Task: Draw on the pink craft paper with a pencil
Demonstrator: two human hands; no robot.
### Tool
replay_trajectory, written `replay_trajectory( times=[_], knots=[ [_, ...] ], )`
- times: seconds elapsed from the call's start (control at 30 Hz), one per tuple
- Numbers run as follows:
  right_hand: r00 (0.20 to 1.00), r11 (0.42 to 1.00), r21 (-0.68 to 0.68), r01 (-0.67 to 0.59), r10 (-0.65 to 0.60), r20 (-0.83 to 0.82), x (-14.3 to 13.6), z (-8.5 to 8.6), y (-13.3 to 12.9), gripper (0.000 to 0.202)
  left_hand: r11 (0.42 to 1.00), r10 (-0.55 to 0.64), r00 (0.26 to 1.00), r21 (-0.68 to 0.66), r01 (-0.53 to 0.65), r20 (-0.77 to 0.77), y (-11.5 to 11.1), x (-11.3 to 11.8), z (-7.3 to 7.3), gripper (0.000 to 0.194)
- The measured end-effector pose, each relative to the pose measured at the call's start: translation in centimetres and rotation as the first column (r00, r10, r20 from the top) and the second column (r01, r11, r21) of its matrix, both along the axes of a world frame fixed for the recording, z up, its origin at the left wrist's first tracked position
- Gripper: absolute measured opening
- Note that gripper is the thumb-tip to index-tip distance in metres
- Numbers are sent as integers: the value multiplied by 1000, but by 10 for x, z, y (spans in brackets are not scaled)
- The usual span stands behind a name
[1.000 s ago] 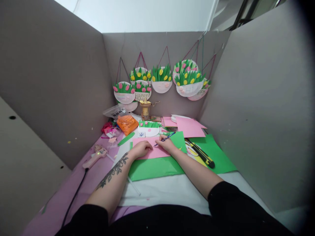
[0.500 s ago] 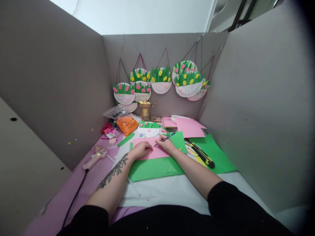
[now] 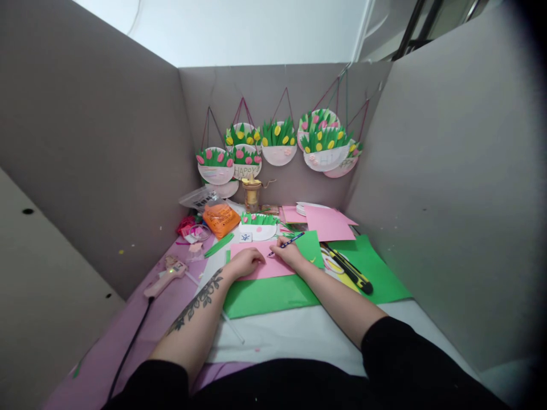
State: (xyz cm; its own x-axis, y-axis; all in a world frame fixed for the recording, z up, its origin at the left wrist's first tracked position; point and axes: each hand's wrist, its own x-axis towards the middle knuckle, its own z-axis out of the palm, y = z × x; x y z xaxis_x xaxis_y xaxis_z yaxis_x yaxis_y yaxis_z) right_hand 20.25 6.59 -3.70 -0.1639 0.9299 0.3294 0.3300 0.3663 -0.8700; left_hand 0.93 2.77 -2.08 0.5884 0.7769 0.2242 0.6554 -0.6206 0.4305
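- Head view: a thin clear stick [image 3: 233, 328] lies on the white cloth [image 3: 290, 336], nearest the body.
- Beyond it, a large flat green paper sheet [image 3: 265, 299] lies under a rectangular pink paper sheet [image 3: 267, 272], the piece being worked on.
- Left hand [image 3: 247, 262]: on the pink sheet, fingers bent and close together; can't tell if it pinches anything.
- Right hand [image 3: 291, 253]: pinching a slim dark-blue patterned pencil [image 3: 294, 238], its tip at the pink sheet between the hands.
- Progress, judged: drawing stage, sheet looks uncut. Marks too small to read, so can't say how much drawing is done; no cut piece seen coming off it.
- Off to the left, a pale pink glue gun [image 3: 166, 280]; to the right, a black-and-yellow box cutter [image 3: 352, 270].
- Just past the sheet, a white half-round paper plate [image 3: 267, 232] has green paper blades, small pink pieces and a pink dot on.
- Orange-filled clear bag [image 3: 221, 221] left of it, spare pink sheets [image 3: 327, 223] right.
- Farthest, similar flower plates [image 3: 279, 155] hang on strings, looking finished.
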Motion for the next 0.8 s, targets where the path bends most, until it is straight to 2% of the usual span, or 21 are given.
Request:
replay_trajectory(
  times=[0.3, 0.53, 0.8],
  knots=[
    [998, 998, -18, 66, -66, -10, -1, 0, 1, 23, 1000, 11, 1000, -2, -11, -3, 0, 1, 1, 37],
    [999, 999, 9, 48, -48, 2, -2, 2, -2, 24, 1000, 4, 1000, 7, -4, 0, 1, 0, 0, 37],
    [995, 995, 15, 97, -97, -11, 0, 3, -2, 21, 1000, -1, 1000, 8, 1, -2, 2, -1, -2, 37]
  ],
)
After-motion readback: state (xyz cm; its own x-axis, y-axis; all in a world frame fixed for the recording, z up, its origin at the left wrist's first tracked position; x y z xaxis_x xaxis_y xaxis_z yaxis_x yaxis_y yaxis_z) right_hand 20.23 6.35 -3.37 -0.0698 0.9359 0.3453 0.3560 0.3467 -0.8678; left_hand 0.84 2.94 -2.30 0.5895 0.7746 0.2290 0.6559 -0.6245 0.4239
